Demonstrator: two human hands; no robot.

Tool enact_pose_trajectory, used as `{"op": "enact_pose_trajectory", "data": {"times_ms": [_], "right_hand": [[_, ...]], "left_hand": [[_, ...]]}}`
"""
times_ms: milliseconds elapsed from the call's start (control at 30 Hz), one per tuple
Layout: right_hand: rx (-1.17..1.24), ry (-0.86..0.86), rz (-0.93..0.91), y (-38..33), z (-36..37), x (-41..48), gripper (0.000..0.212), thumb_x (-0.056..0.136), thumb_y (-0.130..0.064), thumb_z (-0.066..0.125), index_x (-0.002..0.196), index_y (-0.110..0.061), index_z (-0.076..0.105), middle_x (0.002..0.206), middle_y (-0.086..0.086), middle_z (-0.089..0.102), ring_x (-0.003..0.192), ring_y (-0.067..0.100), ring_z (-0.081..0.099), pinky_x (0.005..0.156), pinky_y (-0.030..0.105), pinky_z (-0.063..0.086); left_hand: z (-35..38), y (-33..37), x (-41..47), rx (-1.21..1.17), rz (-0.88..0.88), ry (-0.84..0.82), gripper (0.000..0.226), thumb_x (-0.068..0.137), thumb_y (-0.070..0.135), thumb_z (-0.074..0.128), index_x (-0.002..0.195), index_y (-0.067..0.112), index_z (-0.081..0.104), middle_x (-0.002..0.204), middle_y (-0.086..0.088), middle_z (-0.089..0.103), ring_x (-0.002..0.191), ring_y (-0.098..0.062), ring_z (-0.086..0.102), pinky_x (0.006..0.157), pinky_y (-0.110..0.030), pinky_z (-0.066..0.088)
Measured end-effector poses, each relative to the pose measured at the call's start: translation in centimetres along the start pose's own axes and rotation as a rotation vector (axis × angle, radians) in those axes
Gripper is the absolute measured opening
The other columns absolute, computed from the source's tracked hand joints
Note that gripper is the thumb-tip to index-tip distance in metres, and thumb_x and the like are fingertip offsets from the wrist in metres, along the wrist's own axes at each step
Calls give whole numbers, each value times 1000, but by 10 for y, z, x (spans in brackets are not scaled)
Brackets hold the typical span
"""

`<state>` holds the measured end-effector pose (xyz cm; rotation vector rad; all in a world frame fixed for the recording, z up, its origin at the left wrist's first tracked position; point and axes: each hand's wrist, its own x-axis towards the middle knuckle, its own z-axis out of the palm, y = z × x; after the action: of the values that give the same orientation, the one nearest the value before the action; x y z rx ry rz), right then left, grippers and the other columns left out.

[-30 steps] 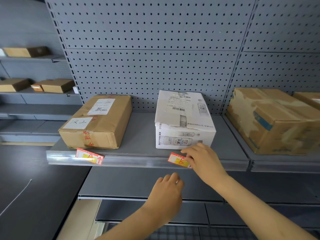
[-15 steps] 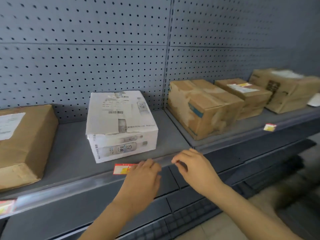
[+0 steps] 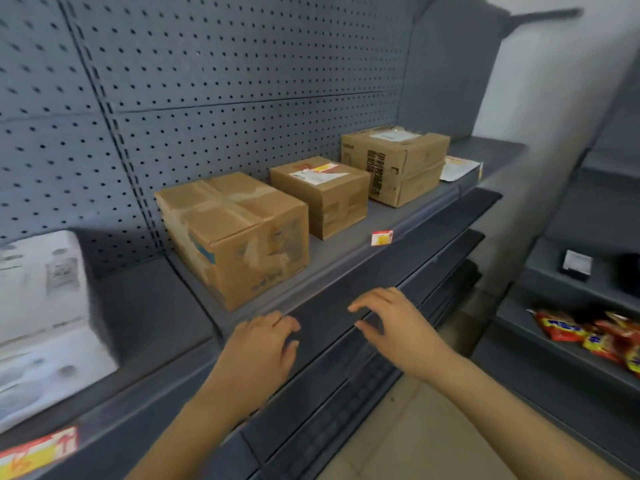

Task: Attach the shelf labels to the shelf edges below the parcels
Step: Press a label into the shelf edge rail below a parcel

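Red-yellow shelf label [image 3: 381, 237] lies loose on shelf edge [image 3: 346, 271] beside middle parcel [image 3: 323, 195]; left hand [image 3: 259, 344] and right hand [image 3: 391, 323] empty, fingers loosely spread. Reach right, pinch label, press flat into edge strip below nearest parcel [image 3: 235, 230]
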<state>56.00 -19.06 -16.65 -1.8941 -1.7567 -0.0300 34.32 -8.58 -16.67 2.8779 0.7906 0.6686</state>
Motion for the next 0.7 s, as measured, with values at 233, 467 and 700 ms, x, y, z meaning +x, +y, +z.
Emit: {"op": "enact_pose_trajectory", "data": {"times_ms": [233,467,700], "right_hand": [[-7,-22,17,111,-40,7,18,88,-22,62,106,-24,63,106,-7,63,101,14,50,88,32,46],[43,-77,22,182,-45,38,17,89,-21,62,105,-25,64,102,-6,65,98,12,51,86,30,47],[70,-102,6,233,-23,102,14,87,-16,62,99,-22,67,98,-5,66,92,12,52,80,31,49]], "left_hand": [[31,35,71,11,-40,-47,15,81,19,68,97,18,68,90,3,70,75,-19,67,62,-34,54],[54,51,124,24,-87,-52,18,75,25,59,90,19,67,82,5,70,68,-18,67,56,-33,54],[82,28,186,84,-79,-35,21,81,34,41,82,23,59,73,5,61,60,-20,60,50,-33,49]]}}
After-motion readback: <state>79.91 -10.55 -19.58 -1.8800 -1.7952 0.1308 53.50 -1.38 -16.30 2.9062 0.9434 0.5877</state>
